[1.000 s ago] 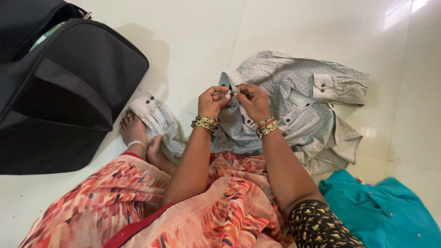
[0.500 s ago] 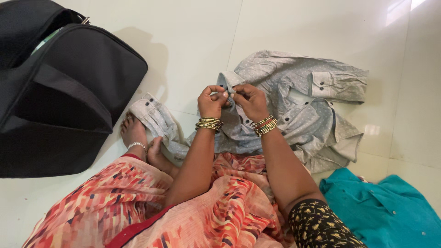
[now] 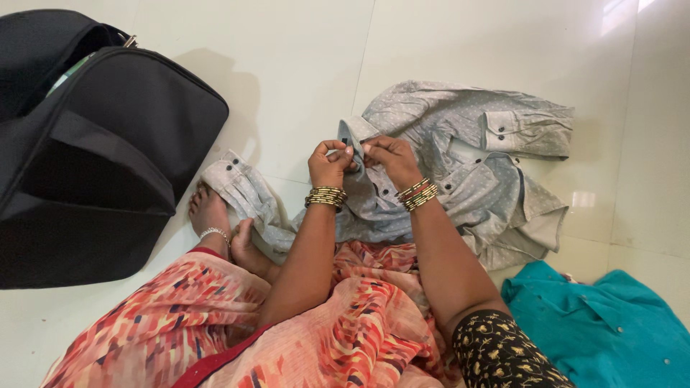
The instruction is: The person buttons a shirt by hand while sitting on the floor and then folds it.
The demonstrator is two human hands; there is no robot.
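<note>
Head view. Person sits on white tiled floor (image 3: 302, 65), legs folded, w/ patterned orange-red garment over lap.

Left hand (image 3: 329, 164) and right hand (image 3: 388, 159) meet just above frame centre, knuckles nearly touching. Fingers of both hands are pinched together on front edge of grey dotted shirt (image 3: 467, 179), close under its collar; fingertips of L and R face each other across the fabric fold. Exact item under the fingertips too small to tell. Gold bangles on both wrists.

Grey dotted shirt lies crumpled on floor, spread from centre toward 2 o'clock. One cuffed sleeve w/ dark buttons runs to 2 o'clock; other sleeve trails to 9 o'clock of the hands, its cuff just beside person's bare foot (image 3: 208, 210). Shirt's near edge touches the lap.

Black bag (image 3: 108, 158) at 10 o'clock, partly unzipped at top, standing on floor, near the foot, well apart from the hands.

Teal shirt (image 3: 596, 330) at 4 o'clock, lying flat on floor, just beside grey shirt's lower hem.
</note>
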